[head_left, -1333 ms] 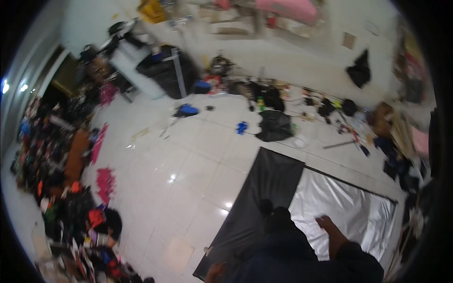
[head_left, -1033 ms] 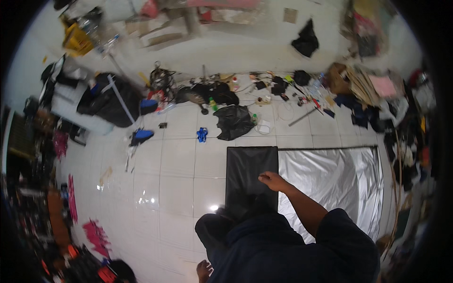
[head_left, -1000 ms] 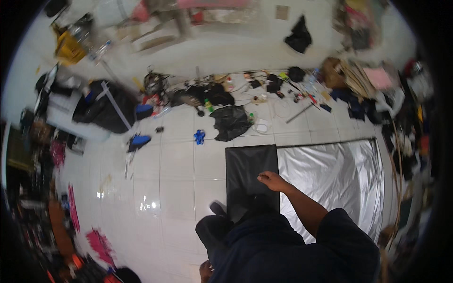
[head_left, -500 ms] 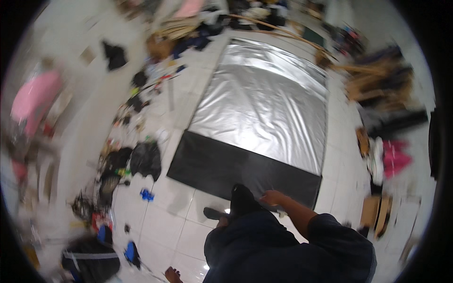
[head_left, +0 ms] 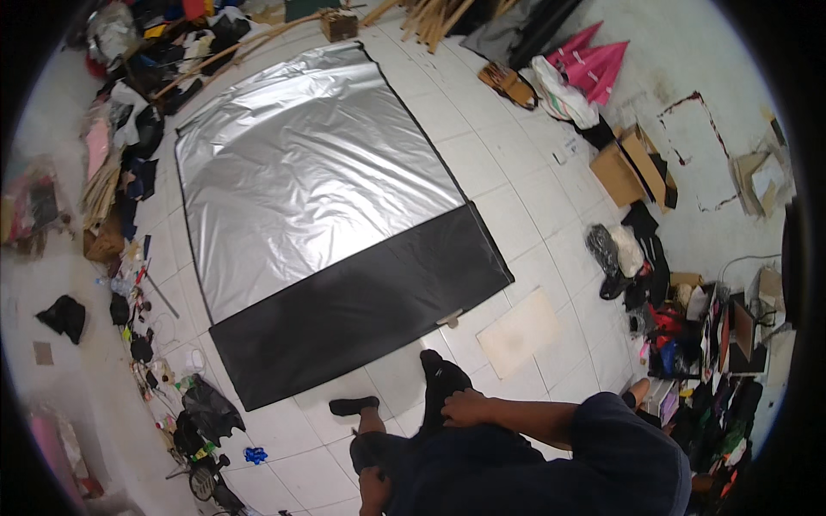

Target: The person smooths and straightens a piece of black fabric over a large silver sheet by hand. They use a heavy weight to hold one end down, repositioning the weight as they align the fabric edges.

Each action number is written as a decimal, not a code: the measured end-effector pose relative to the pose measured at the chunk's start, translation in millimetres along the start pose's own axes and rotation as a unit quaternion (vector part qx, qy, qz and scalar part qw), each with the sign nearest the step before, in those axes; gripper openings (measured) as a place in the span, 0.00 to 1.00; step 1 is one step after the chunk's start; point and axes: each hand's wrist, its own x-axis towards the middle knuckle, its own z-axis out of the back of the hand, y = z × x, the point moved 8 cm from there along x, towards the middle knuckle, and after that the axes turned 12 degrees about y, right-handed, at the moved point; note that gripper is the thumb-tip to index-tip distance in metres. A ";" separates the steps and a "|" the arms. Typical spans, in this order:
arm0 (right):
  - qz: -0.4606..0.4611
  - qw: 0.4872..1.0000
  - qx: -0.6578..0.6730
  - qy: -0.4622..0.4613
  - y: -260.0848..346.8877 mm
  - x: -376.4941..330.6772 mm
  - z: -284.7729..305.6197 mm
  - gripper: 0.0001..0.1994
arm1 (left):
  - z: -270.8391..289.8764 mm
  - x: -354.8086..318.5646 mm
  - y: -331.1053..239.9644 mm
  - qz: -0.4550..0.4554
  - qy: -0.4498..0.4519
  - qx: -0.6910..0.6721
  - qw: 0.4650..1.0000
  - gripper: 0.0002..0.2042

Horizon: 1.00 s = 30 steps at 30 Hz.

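I see the left hand (head_left: 372, 488) and right hand (head_left: 465, 408) half curled, any grip unclear; ahead, a silver-black sheet (head_left: 335, 202) covers floor tiles (head_left: 492, 176), clutter (head_left: 211, 411) either side.

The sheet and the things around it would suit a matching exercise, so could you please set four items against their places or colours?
Column one:
1. sheet
2. box
3. sticks
4. left shoe

Column two:
A. at the top edge of the picture
B. black all over, just below the sheet in the picture
C. silver and black
D. brown, toward the right of the picture

Right pairs: 1-C, 2-D, 3-A, 4-B.
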 end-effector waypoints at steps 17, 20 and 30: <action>0.232 0.838 0.451 -0.201 -233.9 216.8 -44.7 0.14 | -17.7 91.1 295.0 0.322 0.034 -0.351 0.879 0.13; -0.007 0.636 0.632 -0.442 -431.1 302.2 -21.6 0.18 | -16.7 214.5 347.4 0.023 -0.004 -0.291 0.957 0.14; -0.045 0.329 0.805 -0.491 -595.5 444.3 -105.2 0.18 | -79.0 440.5 500.0 0.256 -0.213 -0.546 0.768 0.32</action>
